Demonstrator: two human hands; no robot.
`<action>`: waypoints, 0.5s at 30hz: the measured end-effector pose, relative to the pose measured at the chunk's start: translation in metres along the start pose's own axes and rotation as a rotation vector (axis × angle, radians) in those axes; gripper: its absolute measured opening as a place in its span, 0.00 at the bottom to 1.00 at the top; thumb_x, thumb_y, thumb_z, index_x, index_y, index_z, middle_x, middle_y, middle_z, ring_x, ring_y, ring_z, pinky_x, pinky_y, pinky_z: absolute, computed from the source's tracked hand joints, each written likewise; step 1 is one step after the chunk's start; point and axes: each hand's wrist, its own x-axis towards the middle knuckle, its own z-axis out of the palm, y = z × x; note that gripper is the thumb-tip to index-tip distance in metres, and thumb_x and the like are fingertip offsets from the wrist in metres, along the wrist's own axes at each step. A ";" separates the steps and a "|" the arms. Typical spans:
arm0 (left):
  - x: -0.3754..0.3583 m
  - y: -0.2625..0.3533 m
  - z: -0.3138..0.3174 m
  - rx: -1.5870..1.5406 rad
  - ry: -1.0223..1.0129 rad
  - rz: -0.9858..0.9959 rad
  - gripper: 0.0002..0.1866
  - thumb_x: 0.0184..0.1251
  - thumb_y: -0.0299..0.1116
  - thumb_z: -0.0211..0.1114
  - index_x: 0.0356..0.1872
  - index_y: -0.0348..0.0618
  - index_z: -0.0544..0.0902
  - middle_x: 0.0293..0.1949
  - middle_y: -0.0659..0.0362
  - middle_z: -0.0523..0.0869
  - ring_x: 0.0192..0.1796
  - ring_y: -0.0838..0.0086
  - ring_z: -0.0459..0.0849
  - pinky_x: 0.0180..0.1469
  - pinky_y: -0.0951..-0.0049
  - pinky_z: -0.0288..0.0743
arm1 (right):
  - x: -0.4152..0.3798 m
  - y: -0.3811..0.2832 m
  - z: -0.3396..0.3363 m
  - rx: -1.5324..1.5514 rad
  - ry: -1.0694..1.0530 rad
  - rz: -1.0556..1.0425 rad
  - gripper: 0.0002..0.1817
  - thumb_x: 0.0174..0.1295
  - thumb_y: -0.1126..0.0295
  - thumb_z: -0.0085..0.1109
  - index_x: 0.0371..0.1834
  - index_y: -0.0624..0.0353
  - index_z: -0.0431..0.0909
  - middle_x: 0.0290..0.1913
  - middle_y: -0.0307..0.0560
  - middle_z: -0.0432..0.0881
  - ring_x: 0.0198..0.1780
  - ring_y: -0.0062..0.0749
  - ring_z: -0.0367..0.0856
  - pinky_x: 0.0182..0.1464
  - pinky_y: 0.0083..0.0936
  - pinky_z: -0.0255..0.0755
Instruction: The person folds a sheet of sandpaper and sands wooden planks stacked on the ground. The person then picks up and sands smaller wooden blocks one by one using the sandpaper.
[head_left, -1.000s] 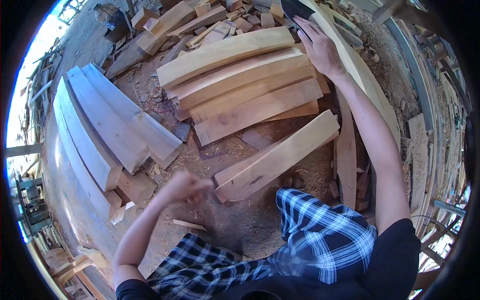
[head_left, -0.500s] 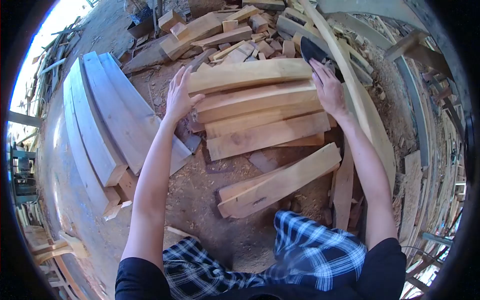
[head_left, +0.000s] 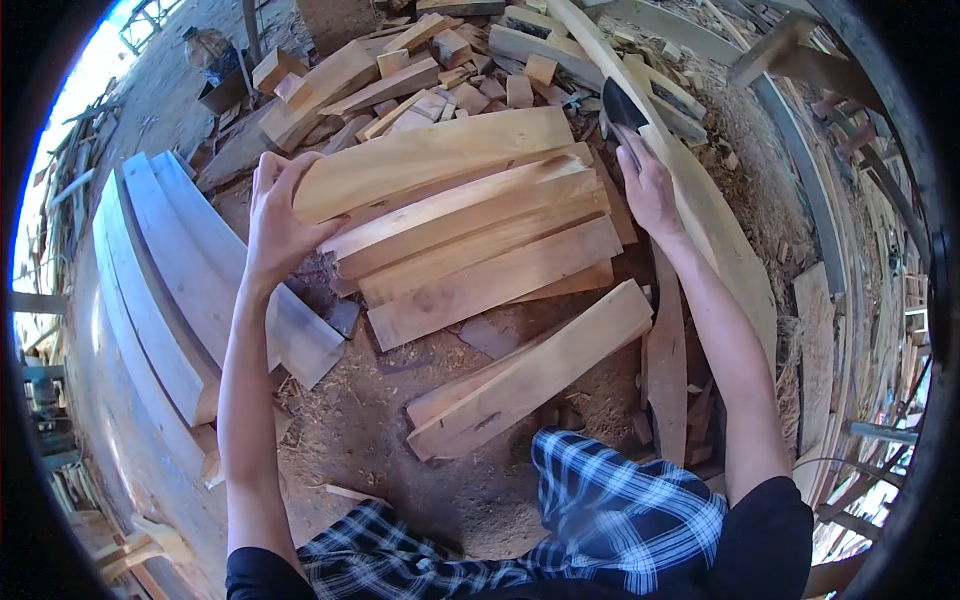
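My left hand (head_left: 278, 218) grips the left end of a pale, slightly curved wooden board (head_left: 440, 155), thumb underneath and fingers over its top edge. That board's left end is raised over a stack of similar boards (head_left: 480, 215). Off the board's right end, my right hand (head_left: 650, 188) is closed around a dark, flat, blade-like tool (head_left: 622, 106); its exact kind is unclear because the fingers cover its lower part. Nearer my knees, two more cut boards (head_left: 535, 375) lie overlapping on the ground.
A heap of offcuts (head_left: 440, 85) spreads behind the stack. Long curved planks (head_left: 190, 260) lie on the left. A long pale timber (head_left: 690, 180) runs along the right beside my right arm. Sawdust and chips cover the dirt floor (head_left: 350, 430).
My left hand has closed on the board's end and shifted it left, raising that end. My right hand has come away from the board's right end with the dark tool.
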 end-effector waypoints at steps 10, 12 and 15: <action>-0.069 0.055 -0.059 0.000 0.057 -0.055 0.35 0.37 0.28 0.79 0.55 0.41 0.79 0.42 0.55 0.74 0.47 0.64 0.74 0.55 0.67 0.71 | 0.007 -0.017 -0.009 0.156 0.097 0.070 0.21 0.74 0.60 0.45 0.62 0.62 0.72 0.55 0.58 0.81 0.57 0.54 0.79 0.59 0.39 0.70; -0.079 0.061 -0.066 -0.006 0.028 -0.096 0.36 0.36 0.28 0.79 0.55 0.40 0.78 0.42 0.56 0.74 0.48 0.64 0.74 0.56 0.66 0.72 | 0.006 -0.031 -0.014 0.160 0.056 0.129 0.20 0.74 0.61 0.44 0.62 0.61 0.73 0.56 0.58 0.80 0.58 0.52 0.78 0.60 0.37 0.70; -0.093 0.067 -0.062 -0.121 -0.019 -0.120 0.36 0.36 0.28 0.79 0.56 0.41 0.78 0.45 0.54 0.72 0.50 0.63 0.74 0.57 0.65 0.71 | 0.003 -0.044 -0.011 0.179 0.051 0.038 0.19 0.75 0.63 0.44 0.62 0.62 0.73 0.59 0.58 0.79 0.61 0.51 0.77 0.62 0.36 0.68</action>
